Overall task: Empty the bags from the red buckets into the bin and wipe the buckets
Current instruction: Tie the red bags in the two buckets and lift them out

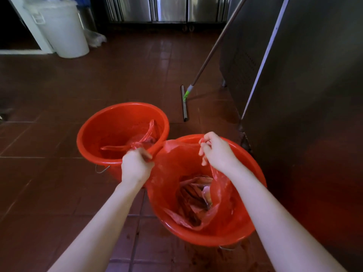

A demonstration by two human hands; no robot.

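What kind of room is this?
Probably a restaurant kitchen: steel cabinets line the back, the floor is red-brown tile, and a squeegee and a big white bin stand nearby.

No legible text, labels, brands or numbers anywhere.

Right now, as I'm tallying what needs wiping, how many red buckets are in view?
2. The far bucket stands on the floor at left, a knotted bag inside. The near bucket is at right; left hand and right hand grip its open bag. None appears hidden.
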